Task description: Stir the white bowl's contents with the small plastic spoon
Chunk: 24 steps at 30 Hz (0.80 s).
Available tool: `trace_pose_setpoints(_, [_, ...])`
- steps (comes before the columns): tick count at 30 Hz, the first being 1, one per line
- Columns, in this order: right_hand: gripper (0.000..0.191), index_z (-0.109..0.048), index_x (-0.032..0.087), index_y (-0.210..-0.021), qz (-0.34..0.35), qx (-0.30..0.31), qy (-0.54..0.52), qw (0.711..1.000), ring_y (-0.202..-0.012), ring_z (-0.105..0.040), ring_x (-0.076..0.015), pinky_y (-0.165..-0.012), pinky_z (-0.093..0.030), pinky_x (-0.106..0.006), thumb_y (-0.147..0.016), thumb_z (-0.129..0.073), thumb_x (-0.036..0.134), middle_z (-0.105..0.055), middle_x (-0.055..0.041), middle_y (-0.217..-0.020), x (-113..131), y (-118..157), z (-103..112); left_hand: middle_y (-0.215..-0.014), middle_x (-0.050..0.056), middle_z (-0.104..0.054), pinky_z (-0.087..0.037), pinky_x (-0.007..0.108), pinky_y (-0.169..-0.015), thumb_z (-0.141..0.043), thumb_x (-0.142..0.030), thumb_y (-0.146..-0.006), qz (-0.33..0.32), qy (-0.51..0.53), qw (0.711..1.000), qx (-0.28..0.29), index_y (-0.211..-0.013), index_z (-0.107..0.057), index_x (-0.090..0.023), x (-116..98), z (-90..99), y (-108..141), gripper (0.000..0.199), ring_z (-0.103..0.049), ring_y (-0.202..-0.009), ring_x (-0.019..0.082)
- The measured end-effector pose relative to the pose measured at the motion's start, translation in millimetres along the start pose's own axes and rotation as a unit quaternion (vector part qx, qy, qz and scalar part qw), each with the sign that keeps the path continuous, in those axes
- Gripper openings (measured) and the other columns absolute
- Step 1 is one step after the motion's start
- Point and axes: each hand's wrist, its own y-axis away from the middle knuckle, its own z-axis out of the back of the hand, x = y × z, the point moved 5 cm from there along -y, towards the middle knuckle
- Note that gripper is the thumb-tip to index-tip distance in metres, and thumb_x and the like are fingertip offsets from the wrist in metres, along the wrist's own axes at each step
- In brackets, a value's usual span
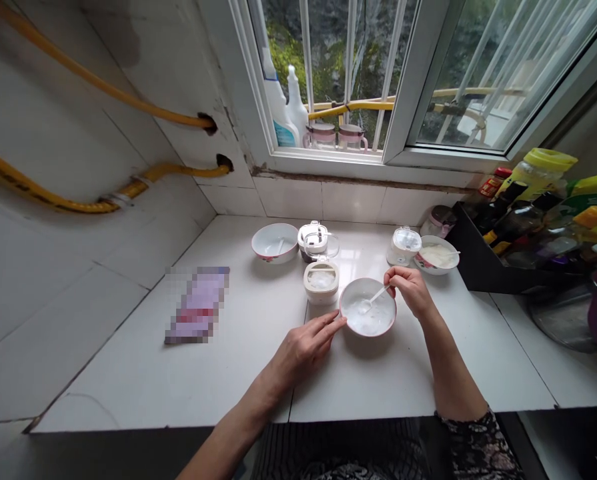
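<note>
In the head view, a white bowl (pixel 357 326) with a thin reddish rim stands on the counter, with white grainy stuff in its bottom. My right hand (pixel 411 289) pinches the handle of a small white spoon (pixel 378 294), whose tip dips into the white stuff. Against the bowl's left rim rest the stretched fingertips of my left hand (pixel 311 341); its thumb is hidden. Just behind the left hand sits a cream seasoning jar (pixel 321 293), its lid up and white contents inside.
Farther back are another bowl (pixel 265 253) with a spoon, a dark-filled jar (pixel 312 235), a lidded jar (pixel 405 247) and a bowl of pale contents (pixel 437 257). A black box of bottles (pixel 471 263) stands right. A blurred purple packet (pixel 198 300) lies left. The window (pixel 393 157) is behind.
</note>
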Motion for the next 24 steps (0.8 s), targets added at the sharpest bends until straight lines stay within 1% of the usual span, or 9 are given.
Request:
trace_pose_setpoints(2, [0.012,-0.059,0.02,-0.055,-0.007,-0.006,-0.033,0.999,-0.045,-0.042,-0.0118,-0.051,-0.034,-0.027,-0.059,-0.049,0.025,-0.048,0.0033,-0.042,-1.3,-2.3,1.5,-0.128,0.014,-0.067,-0.064,0.034,-0.088,-0.043,-0.002,-0.095,-0.002,0.0,1.0,0.001,-0.137,-0.055,-0.015,0.0,-0.3,0.0,0.046,-0.069,-0.113,0.021])
trace_pose_setpoints(4, [0.011,-0.058,0.02,-0.056,-0.006,-0.008,-0.042,0.999,-0.045,-0.042,-0.0118,-0.051,-0.035,-0.027,-0.059,-0.049,0.026,-0.049,0.0031,-0.042,-1.5,-3.4,2.7,-0.129,0.014,-0.066,-0.064,0.034,-0.088,-0.042,-0.002,-0.095,-0.004,0.001,1.0,0.002,-0.137,-0.055,-0.015,-0.1,-0.9,-0.1,0.046,-0.069,-0.114,0.021])
trace_pose_setpoints(7, [0.012,-0.058,0.02,-0.056,0.006,-0.005,0.0,1.0,-0.046,-0.043,-0.012,-0.051,-0.034,-0.027,-0.06,-0.048,0.025,-0.049,0.0031,-0.043,0.0,-2.0,3.2,-0.128,0.014,-0.066,-0.064,0.034,-0.088,-0.043,-0.002,-0.094,-0.003,0.002,1.0,0.002,-0.137,-0.055,-0.014,-0.1,-1.8,-0.3,0.046,-0.069,-0.113,0.021])
trace_pose_setpoints(9, [0.013,-0.059,0.02,-0.057,0.015,0.017,0.05,0.998,-0.047,-0.042,-0.0118,-0.05,-0.033,-0.026,-0.061,-0.047,0.024,-0.049,0.0033,-0.044,1.7,0.8,-0.3,-0.128,0.014,-0.067,-0.064,0.034,-0.088,-0.043,-0.002,-0.094,-0.002,0.003,1.0,-0.003,-0.137,-0.054,-0.015,0.1,-2.1,-0.1,0.047,-0.069,-0.112,0.021])
trace_pose_setpoints(12, [0.015,-0.057,0.02,-0.055,0.032,0.078,0.114,0.99,-0.048,-0.042,-0.0117,-0.051,-0.032,-0.026,-0.063,-0.045,0.023,-0.049,0.0033,-0.046,4.8,6.5,-10.8,-0.128,0.013,-0.067,-0.064,0.035,-0.088,-0.044,-0.002,-0.094,-0.001,0.001,1.0,-0.008,-0.139,-0.053,-0.017,0.5,-2.8,0.2,0.048,-0.069,-0.112,0.021])
trace_pose_setpoints(15, [0.015,-0.056,0.02,-0.055,0.045,0.11,0.133,0.984,-0.05,-0.043,-0.0122,-0.052,-0.033,-0.026,-0.064,-0.044,0.023,-0.05,0.003,-0.047,7.8,10.2,-17.4,-0.127,0.013,-0.067,-0.064,0.035,-0.087,-0.044,-0.003,-0.094,-0.001,-0.001,1.0,-0.01,-0.138,-0.054,-0.017,0.4,-2.4,0.1,0.047,-0.07,-0.111,0.021])
trace_pose_setpoints(17, [0.015,-0.057,0.02,-0.056,0.04,0.103,0.121,0.986,-0.05,-0.043,-0.0122,-0.053,-0.033,-0.026,-0.065,-0.044,0.022,-0.05,0.0031,-0.047,8.5,10.2,-16.4,-0.127,0.014,-0.067,-0.064,0.035,-0.087,-0.043,-0.002,-0.094,0.0,0.001,1.0,-0.005,-0.138,-0.054,-0.016,0.0,-1.7,-0.4,0.047,-0.069,-0.112,0.021])
trace_pose_setpoints(21, [0.015,-0.059,0.02,-0.057,0.022,0.059,0.086,0.994,-0.049,-0.042,-0.012,-0.053,-0.032,-0.027,-0.064,-0.046,0.024,-0.05,0.0032,-0.046,8.0,7.5,-7.6,-0.129,0.014,-0.066,-0.063,0.035,-0.089,-0.043,-0.002,-0.095,0.002,0.003,1.0,0.006,-0.138,-0.054,-0.015,-1.0,-0.1,-1.5,0.047,-0.068,-0.114,0.022])
trace_pose_setpoints(24, [0.014,-0.06,0.02,-0.056,0.01,0.038,0.041,0.998,-0.048,-0.042,-0.0119,-0.052,-0.031,-0.027,-0.062,-0.048,0.025,-0.05,0.0033,-0.045,7.0,5.2,-3.5,-0.129,0.014,-0.066,-0.063,0.034,-0.089,-0.043,-0.002,-0.095,0.001,0.004,1.0,0.006,-0.139,-0.053,-0.016,-1.0,0.0,-1.4,0.047,-0.068,-0.114,0.021])
